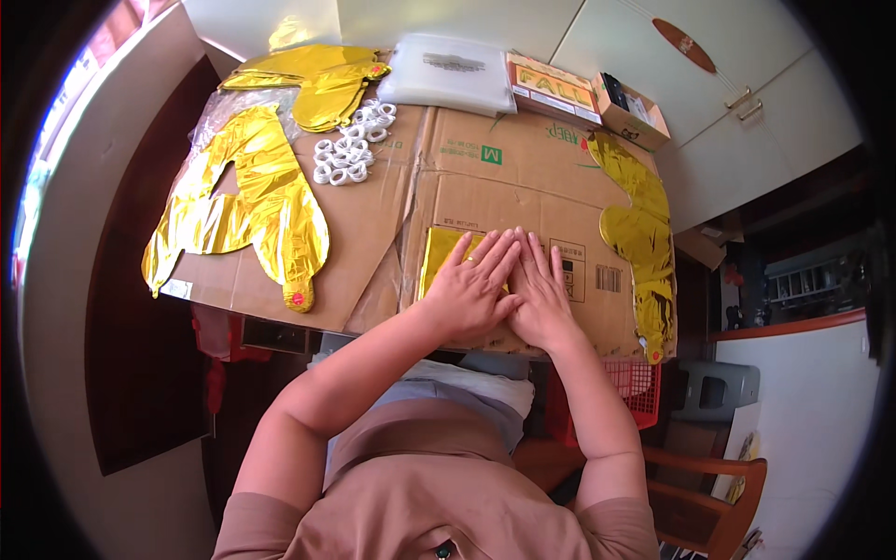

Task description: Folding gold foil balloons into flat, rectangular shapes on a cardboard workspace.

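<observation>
A folded piece of gold foil (438, 254) lies on the cardboard close to me, with most of it hidden under my hands. My left hand (469, 287) rests flat on it, fingers stretched out and a ring on one finger. Beside it, my right hand (539, 297) lies flat with straight fingers, its edge against the left hand. To the left spreads a flat gold foil balloon (266, 191) with a red mark on its tab. Another flat gold foil balloon (637, 229) lies along the right edge of the cardboard.
At the back left are stacked gold foil balloons (327, 93) and several white string coils (347, 159). Behind stand a pile of clear plastic bags (443, 93), a printed carton (553, 91) and a small open box (630, 112). A red basket (635, 392) sits below the cardboard (476, 191).
</observation>
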Demonstrator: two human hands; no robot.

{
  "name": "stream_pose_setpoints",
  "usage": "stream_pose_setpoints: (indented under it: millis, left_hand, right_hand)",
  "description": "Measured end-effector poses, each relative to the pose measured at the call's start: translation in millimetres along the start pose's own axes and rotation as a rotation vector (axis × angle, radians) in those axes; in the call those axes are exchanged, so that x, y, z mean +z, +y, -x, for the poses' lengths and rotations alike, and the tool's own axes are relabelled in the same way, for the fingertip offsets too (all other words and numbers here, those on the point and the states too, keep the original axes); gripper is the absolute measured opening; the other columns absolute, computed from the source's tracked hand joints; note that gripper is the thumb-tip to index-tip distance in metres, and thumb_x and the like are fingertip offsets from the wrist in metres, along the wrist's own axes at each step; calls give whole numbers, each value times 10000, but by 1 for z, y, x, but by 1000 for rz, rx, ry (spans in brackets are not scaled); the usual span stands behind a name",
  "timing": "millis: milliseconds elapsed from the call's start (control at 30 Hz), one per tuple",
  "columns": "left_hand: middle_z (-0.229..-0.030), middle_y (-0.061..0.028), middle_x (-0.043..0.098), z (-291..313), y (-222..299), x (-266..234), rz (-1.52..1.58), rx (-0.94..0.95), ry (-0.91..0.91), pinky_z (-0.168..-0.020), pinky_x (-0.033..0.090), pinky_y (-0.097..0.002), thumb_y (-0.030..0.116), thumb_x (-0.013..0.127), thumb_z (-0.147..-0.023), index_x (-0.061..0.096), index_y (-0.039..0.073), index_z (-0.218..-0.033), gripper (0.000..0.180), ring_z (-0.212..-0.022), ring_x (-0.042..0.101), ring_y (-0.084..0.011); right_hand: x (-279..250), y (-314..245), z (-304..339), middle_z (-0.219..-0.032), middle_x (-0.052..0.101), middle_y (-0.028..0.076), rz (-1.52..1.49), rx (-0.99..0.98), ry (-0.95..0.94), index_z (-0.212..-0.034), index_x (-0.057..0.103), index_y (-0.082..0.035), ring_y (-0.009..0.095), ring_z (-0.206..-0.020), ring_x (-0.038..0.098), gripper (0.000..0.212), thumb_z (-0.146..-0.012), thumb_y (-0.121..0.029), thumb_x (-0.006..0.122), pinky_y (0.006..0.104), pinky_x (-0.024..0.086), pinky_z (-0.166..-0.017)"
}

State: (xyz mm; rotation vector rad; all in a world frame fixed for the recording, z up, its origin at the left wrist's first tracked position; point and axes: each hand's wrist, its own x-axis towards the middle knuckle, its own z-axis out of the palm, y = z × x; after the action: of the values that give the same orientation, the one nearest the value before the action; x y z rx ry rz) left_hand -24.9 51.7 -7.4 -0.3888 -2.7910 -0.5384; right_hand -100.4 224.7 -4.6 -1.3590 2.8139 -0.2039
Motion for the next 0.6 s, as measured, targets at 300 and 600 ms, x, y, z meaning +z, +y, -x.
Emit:
stream_pose_setpoints:
  millis: [300,600]
  left_hand:
    - [-1638,-199,305,31,-33,-11,-143,-136,-16,-1243,146,-515,463,529,-981,333,-29,-1547,775,-1539,254,-326]
    - [-1671,-168,231,42,-36,-36,404,-288,124,-1246,169,-481,249,591,-974,231,19,-1598,757,-1557,209,-296]
  right_hand:
    - [-3,-4,2,-1669,205,209,-7,22,28,-1607,221,-31,368,-1549,190,794,-1008,-474,494,583,82,-1238]
    - [-5,-3,2,-1667,204,218,-40,35,34,-1606,228,-40,371,-1549,189,788,-1013,-489,488,570,82,-1242]
